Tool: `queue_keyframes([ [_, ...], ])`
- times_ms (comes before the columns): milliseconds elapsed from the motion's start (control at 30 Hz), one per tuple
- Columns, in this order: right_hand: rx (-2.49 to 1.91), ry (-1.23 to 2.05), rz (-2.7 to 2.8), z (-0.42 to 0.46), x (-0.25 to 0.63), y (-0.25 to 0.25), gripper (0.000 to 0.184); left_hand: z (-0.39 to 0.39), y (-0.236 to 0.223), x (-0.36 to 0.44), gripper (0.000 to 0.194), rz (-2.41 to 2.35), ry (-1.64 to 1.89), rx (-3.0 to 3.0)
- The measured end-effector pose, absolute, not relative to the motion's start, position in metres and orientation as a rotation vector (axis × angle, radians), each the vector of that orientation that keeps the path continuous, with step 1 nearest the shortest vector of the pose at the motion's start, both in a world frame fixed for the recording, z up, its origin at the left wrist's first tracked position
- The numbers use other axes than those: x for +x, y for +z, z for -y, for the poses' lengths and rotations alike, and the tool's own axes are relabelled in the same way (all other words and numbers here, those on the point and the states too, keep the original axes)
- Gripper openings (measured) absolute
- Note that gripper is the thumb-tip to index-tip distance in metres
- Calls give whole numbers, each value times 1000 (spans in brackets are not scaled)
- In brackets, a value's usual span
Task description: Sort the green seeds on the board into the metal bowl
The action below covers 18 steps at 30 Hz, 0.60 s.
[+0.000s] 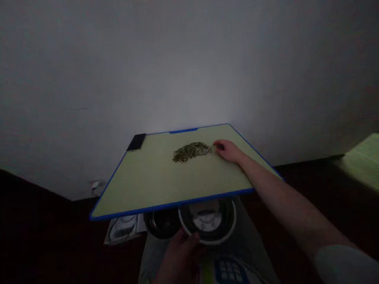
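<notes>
A pale green board with a blue rim (148,185) lies in front of me, with a small heap of dark green bits (192,151) near its far side. My right hand (228,150) rests on the board just right of the heap, fingers curled toward it. Whether it pinches anything is too dark to tell. Below the board's near edge my left hand (180,256) grips the rim of a round steel bowl (207,221).
A second darker bowl (161,224) sits left of the steel one, and a shiny packet (122,230) lies further left. A black object (136,142) sits at the board's far left corner. A white wall stands behind; another green surface (363,161) shows at right.
</notes>
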State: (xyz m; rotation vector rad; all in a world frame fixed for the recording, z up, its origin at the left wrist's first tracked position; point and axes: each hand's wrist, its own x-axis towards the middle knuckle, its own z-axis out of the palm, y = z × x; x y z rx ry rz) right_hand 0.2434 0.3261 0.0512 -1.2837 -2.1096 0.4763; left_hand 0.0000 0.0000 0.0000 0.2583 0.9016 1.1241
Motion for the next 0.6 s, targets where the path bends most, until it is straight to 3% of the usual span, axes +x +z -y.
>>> queue_keyframes([
  [600,-1273,468,2106,-323,244,51,33,2,6,4,48,-974,1134,225],
])
